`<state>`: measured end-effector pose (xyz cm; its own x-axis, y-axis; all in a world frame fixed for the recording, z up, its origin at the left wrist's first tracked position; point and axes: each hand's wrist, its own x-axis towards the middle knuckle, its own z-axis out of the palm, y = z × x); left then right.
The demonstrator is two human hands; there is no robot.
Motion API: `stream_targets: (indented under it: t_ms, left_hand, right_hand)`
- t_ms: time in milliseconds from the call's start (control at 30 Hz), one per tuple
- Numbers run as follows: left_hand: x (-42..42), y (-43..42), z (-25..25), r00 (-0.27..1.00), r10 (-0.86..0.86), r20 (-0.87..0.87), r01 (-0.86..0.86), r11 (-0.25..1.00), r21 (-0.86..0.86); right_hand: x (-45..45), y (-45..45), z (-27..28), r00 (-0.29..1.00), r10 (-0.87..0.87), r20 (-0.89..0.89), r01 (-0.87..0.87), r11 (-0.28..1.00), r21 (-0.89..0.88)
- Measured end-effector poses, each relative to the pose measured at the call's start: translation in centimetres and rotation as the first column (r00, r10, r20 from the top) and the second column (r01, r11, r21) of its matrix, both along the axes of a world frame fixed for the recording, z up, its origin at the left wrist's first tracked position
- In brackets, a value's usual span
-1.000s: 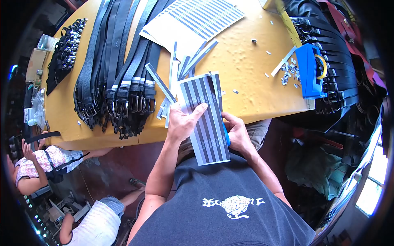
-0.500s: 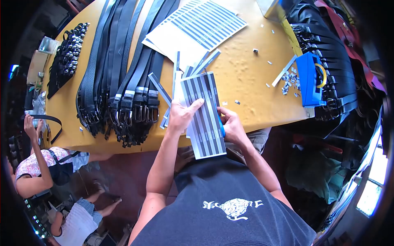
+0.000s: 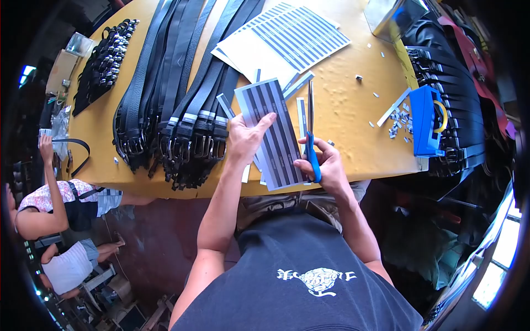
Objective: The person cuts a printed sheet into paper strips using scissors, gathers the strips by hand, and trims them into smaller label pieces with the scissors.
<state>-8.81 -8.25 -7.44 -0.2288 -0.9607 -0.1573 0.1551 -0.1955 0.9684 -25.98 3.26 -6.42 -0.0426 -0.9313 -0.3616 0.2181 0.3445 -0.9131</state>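
My left hand [image 3: 246, 137] grips a sheet printed with dark stripes [image 3: 277, 140], thumb on top and fingers underneath. Just right of it, my right hand [image 3: 327, 165] is closed around the blue handles of a pair of scissors [image 3: 313, 155]. Their blades point away from me and look closed or nearly so. A narrow cut strip [image 3: 301, 115] shows between the blades and the sheet. Other loose strips [image 3: 224, 105] stick out around the sheet, partly hidden under it and my left hand. Farther back, more striped sheets [image 3: 287, 41] lie in an overlapping pile.
Black belts with buckles [image 3: 182, 110] cover the left of the yellow table [image 3: 353, 127]. Small buckled pieces [image 3: 107, 63] lie farther left. On the right are a blue tape dispenser [image 3: 426, 124], small paper scraps [image 3: 400, 120] and more belts [image 3: 458, 99]. Another person [image 3: 55, 204] holds a strap at left.
The scissors have come out from behind the sheet to its right side. A strip now shows apart from the sheet's right edge. The sheet has moved slightly away from my body.
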Motion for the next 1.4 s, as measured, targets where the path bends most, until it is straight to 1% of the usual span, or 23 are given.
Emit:
stream_targets:
  t_ms: [33,100,167,200,233,267,300,333,367,433,500,567,600,700,733,833,1300,1400]
  left_hand:
    - [-0.3,0.7,0.9,0.998,-0.022,-0.061,0.022,1.0,-0.005]
    - [-0.2,2.2,0.9,0.995,-0.069,-0.079,0.071,0.997,0.021]
    - [-0.5,4.7,2.4,0.991,-0.131,-0.033,0.132,0.991,0.024]
    - [-0.5,5.3,1.8,0.994,-0.112,0.003,0.112,0.994,-0.003]
    - [-0.4,5.4,1.7,0.996,-0.092,-0.014,0.092,0.996,-0.002]
    - [-0.1,5.2,1.6,0.997,-0.069,-0.032,0.069,0.998,-0.002]
    - [0.3,4.9,1.6,0.998,-0.042,-0.051,0.042,0.999,-0.001]
    - [0.6,4.3,2.1,0.999,-0.021,-0.034,0.02,0.999,-0.028]
    - [1.1,3.6,2.4,0.995,-0.039,-0.089,0.037,0.999,-0.031]
    - [1.4,2.7,3.3,0.992,-0.037,-0.122,0.028,0.997,-0.072]
    - [1.2,2.3,4.1,0.993,-0.059,-0.098,0.052,0.996,-0.075]
    - [0.7,2.3,4.8,0.994,-0.087,-0.067,0.081,0.993,-0.081]
    - [0.4,2.5,4.9,0.993,-0.093,-0.077,0.087,0.993,-0.081]
    - [-0.4,3.1,5.3,0.994,-0.107,-0.035,0.102,0.989,-0.11]
    - [-0.6,3.4,5.5,0.995,-0.102,0.004,0.102,0.988,-0.116]
    - [-0.9,3.7,5.6,0.994,-0.109,0.016,0.11,0.988,-0.111]
    - [-1.3,4.6,6.2,0.997,-0.074,0.03,0.078,0.988,-0.135]
    - [-1.3,4.6,6.2,0.997,-0.072,0.024,0.075,0.987,-0.145]
  right_hand:
    - [0.2,0.0,0.2,0.999,-0.044,-0.014,0.044,0.999,-0.028]
    - [1.0,-0.2,0.6,0.989,-0.14,-0.035,0.137,0.987,-0.089]
    - [0.9,-0.2,1.2,0.983,-0.16,-0.091,0.146,0.979,-0.144]
    - [0.9,-0.2,1.3,0.98,-0.164,-0.11,0.146,0.976,-0.16]
    - [0.9,0.0,1.4,0.977,-0.166,-0.131,0.143,0.974,-0.174]
    - [1.0,0.4,1.5,0.981,-0.166,-0.099,0.151,0.978,-0.144]
    - [1.0,1.0,1.5,0.987,-0.142,-0.079,0.133,0.985,-0.114]
    - [1.1,1.9,1.5,0.991,-0.117,-0.058,0.112,0.99,-0.083]
    - [1.1,2.8,1.5,0.995,-0.092,-0.036,0.089,0.994,-0.057]
    - [1.4,4.9,0.9,1.0,0.01,0.02,-0.01,1.0,-0.029]
    - [1.7,6.5,1.1,0.988,0.147,-0.042,-0.148,0.989,-0.024]
    - [2.1,7.4,0.6,0.971,0.222,-0.086,-0.23,0.969,-0.095]
    - [2.2,7.6,0.6,0.971,0.223,-0.088,-0.231,0.969,-0.089]
    - [2.2,7.6,1.5,0.96,0.226,-0.163,-0.244,0.965,-0.098]
    - [2.1,7.4,2.1,0.959,0.235,-0.16,-0.247,0.967,-0.063]
    - [2.0,7.3,2.3,0.951,0.233,-0.205,-0.257,0.961,-0.1]
    - [2.1,7.4,1.5,0.968,0.24,-0.074,-0.246,0.964,-0.099]
    - [2.1,7.4,1.5,0.967,0.242,-0.079,-0.25,0.962,-0.11]
